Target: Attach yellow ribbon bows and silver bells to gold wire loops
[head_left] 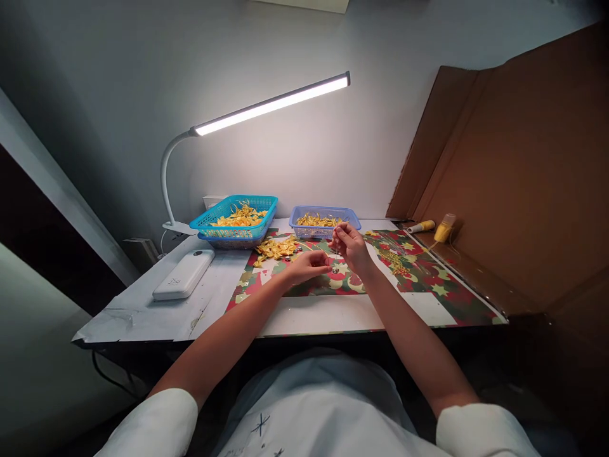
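Showing the surface (pixel 133 314) as ending in a front edge close to the wearer's clothing and as meeting a wall at the far side. Leaving open room on the white strip (pixel 333 314) nearest the body and on the right part of the patterned sheet (pixel 440 295). Pinching a thin strand (pixel 337 254) between thumb and fingertips of the right hand (pixel 351 244), raised above the sheet; presenting a small silver bell (pixel 335 271) just below, near the left fingertips. Drawing in thumb and fingers of the left hand (pixel 311 266), low over the sheet, while leaving it impossible to tell whether anything is being held.

Appearing too fine to trace, in the strand's case, down to the bell. Hiding part of the purple basket (pixel 311 233) behind the right hand; cutting off the cardboard (pixel 514 146) at the right margin and both sleeves (pixel 157 422) at the lower one.

Bordering the left hand's far side with a pile of yellow pieces (pixel 275 249), then with the teal basket (pixel 226 233). Extending a lit lamp (pixel 271 105) overhead. Flanking the work with a white power bank (pixel 184 276) at left and yellow cords (pixel 397 261) at right; placing a yellow bottle (pixel 445 230) before the cardboard, blocking that side.
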Demonstrator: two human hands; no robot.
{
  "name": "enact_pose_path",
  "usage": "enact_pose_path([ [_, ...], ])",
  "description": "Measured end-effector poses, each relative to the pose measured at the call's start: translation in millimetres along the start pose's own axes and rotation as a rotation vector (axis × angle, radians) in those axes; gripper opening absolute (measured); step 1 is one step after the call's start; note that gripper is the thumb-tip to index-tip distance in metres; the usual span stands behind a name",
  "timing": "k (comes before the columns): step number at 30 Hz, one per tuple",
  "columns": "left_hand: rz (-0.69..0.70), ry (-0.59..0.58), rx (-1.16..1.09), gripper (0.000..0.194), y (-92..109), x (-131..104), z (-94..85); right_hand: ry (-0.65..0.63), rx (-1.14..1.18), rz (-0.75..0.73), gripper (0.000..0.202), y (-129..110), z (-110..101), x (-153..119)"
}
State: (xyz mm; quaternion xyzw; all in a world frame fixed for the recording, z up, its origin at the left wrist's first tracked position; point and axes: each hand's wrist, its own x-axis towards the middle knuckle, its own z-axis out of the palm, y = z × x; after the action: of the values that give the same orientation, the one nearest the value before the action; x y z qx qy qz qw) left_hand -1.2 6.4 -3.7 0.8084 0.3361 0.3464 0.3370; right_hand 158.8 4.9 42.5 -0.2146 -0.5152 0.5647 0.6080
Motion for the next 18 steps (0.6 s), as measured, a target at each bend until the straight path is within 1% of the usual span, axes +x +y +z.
enact_pose_path([
  [3, -0.014, 0.088, 0.006, 0.033, -3, 0, -3.6, 0.021, -0.002, -0.004, 0.029, 0, -3, 2],
  [6, -0.032, 0.155, 0.052, 0.032, -3, 0, -11.2, 0.066, -0.009, 0.002, 0.027, 0, -10, 3],
  [13, -0.109, 0.215, 0.144, 0.035, -6, -2, -25.7, 0.218, -0.039, 0.01, 0.031, 6, -38, 9],
  [18, -0.114, 0.223, 0.197, 0.037, -5, 0, -27.5, 0.288, -0.04, -0.016, 0.032, 8, -46, 12],
])
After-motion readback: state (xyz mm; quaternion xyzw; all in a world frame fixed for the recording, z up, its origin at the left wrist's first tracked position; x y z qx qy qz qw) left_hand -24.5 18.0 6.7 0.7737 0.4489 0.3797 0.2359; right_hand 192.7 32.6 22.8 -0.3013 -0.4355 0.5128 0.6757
